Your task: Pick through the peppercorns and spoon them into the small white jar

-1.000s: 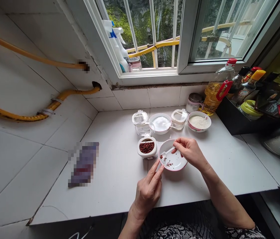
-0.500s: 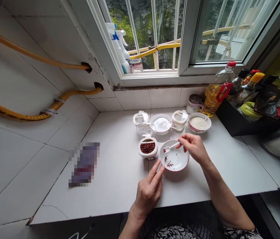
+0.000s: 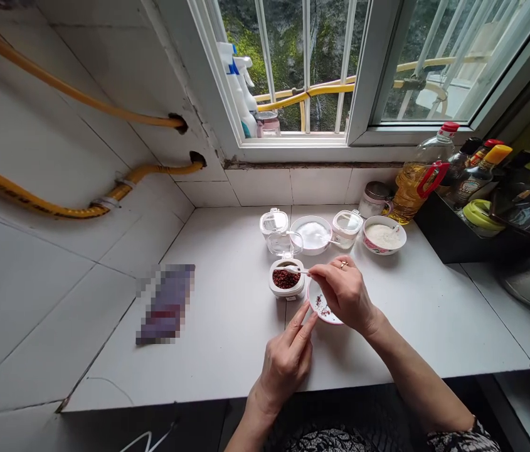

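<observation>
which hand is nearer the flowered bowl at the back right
Right. The right hand is in front and left of the flowered bowl, holding a white spoon; the left hand is farther off the same way, its fingers at the pink-rimmed bowl.

Head camera is riding on the wearer, facing forward and down across the counter (image 3: 227, 358) from the near edge; patterned clothing (image 3: 330, 439) is showing close in at 5 o'clock, left hand (image 3: 288, 358) is appearing near 6, right hand (image 3: 347, 292) near 4; window (image 3: 382, 63) is standing farther off toward 1, tiled wall (image 3: 34, 160) is filling 9 to 10
</observation>
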A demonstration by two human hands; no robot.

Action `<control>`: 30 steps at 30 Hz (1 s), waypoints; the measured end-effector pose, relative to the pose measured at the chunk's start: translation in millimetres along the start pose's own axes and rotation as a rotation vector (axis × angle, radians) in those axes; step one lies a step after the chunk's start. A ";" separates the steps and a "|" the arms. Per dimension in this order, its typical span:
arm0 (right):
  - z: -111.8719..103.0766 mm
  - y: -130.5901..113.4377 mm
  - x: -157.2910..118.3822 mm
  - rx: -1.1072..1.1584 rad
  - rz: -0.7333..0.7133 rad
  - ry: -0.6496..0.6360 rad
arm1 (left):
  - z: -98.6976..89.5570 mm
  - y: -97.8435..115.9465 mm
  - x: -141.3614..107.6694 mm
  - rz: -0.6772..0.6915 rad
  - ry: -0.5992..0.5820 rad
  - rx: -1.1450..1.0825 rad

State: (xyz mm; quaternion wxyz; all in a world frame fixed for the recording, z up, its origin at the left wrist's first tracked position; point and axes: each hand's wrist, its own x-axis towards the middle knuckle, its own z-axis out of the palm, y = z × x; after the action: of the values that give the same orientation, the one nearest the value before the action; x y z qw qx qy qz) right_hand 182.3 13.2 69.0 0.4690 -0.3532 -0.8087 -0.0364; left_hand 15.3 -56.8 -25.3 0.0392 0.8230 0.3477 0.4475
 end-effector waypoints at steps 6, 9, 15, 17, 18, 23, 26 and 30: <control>-30.5 18.0 -3.0 -0.057 0.109 0.025 | -1.1 1.1 0.8 -0.007 0.000 0.001; -37.6 28.2 -10.9 -0.070 0.144 -0.164 | -1.8 1.3 1.2 -0.009 -0.004 0.002; -25.9 29.9 -22.9 -0.036 0.118 -0.448 | -2.1 1.1 1.3 -0.007 0.004 0.017; -30.1 27.6 -22.5 0.032 0.152 -0.517 | -2.5 1.1 1.1 -0.005 0.002 0.018; -34.1 27.0 -22.0 0.044 0.187 -0.537 | -2.8 1.1 1.1 -0.003 0.002 0.018; -51.5 27.7 -21.1 -0.066 0.423 -0.605 | -4.1 0.9 0.5 -0.009 -0.008 0.003; -49.3 24.1 -20.3 -0.078 0.542 -0.681 | -4.2 1.1 0.4 -0.018 -0.010 -0.004; -39.6 12.1 -15.7 -0.016 0.673 -0.646 | -4.5 1.7 0.6 -0.018 -0.012 0.005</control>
State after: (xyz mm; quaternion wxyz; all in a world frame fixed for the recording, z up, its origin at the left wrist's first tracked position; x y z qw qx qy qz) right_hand 223.6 -1.6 75.4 0.1762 -0.5927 -0.7535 0.2234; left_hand 13.1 -58.8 -21.6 0.0433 0.8226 0.3559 0.4413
